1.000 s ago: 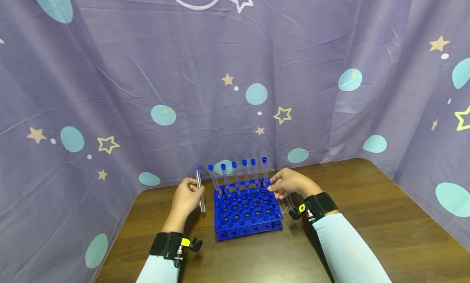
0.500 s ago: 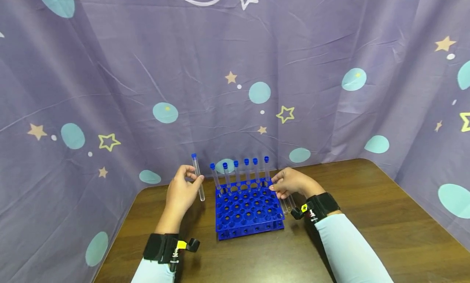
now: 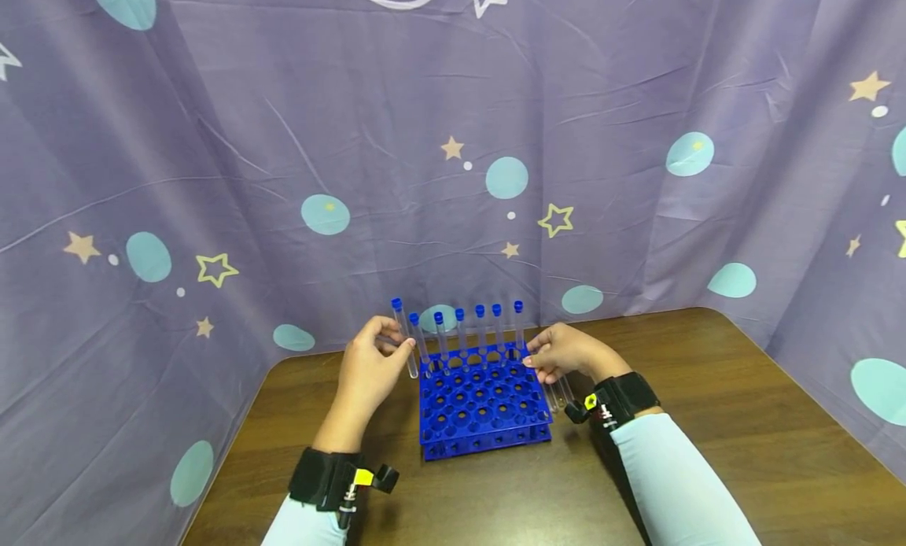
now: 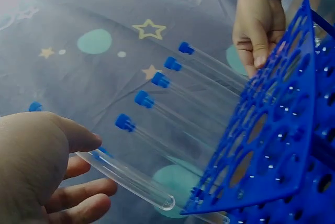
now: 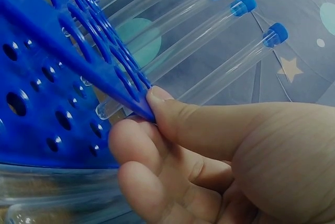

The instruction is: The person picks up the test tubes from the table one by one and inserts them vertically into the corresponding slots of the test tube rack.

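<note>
My left hand (image 3: 370, 365) pinches a clear test tube (image 4: 133, 183) with a blue cap, just off the left back corner of the blue test tube rack (image 3: 484, 422). The tube leans slightly, and its rounded lower end hangs above the rack's level. Several capped test tubes (image 3: 462, 331) stand in a line along the rack's back row. At the right back corner, my right hand (image 3: 569, 352) grips the edge of the rack's top plate between thumb and index finger (image 5: 133, 143). The rack's front rows hold no tubes.
More clear tubes (image 3: 561, 395) lie on the wooden table (image 3: 708, 420) to the right of the rack, partly under my right hand. A purple patterned curtain (image 3: 396, 137) hangs behind the table's back edge.
My left hand has raised the test tube from beside the rack, then carried it right toward the rack's left back corner. The right hand keeps its hold on the rack.
</note>
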Demonstrator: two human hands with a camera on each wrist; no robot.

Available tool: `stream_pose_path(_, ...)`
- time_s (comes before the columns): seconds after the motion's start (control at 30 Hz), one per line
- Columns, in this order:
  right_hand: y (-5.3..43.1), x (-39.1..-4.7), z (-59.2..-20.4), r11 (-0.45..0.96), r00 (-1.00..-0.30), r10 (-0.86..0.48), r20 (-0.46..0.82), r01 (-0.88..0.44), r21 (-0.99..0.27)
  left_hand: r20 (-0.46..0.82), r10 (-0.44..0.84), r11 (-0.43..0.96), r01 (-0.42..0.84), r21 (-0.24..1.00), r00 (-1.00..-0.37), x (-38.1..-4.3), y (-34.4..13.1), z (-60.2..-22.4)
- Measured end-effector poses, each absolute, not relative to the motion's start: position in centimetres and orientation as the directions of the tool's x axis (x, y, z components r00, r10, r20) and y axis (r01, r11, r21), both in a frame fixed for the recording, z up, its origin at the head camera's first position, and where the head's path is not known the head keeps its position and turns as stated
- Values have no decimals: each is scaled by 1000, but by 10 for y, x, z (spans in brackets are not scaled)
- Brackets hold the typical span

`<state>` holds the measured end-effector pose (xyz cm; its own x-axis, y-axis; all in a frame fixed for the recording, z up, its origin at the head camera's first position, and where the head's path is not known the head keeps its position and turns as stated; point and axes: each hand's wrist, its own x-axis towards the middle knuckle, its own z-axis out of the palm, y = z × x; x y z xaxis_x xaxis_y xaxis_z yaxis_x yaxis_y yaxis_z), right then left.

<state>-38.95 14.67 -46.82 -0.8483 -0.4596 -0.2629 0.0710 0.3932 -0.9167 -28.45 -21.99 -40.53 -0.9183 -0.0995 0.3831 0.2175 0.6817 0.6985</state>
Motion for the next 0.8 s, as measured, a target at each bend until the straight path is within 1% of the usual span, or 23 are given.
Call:
stream_pose_path(0.33, 148, -389, -467, 392, -850, -460, -256, 64, -918, 413, -46, 679, 275, 681, -910, -290, -212, -420)
stream_pose_path(0.6, 148, -389, -468, 392, -849, -462, -258, 65, -918, 334, 28, 739, 244, 628, -942, -294, -214, -433)
stream_pose_path(0.8, 148, -389, -467, 397, -850, -461, -257, 61, -916, 311, 33, 759, 227, 611, -950, -298, -214, -440)
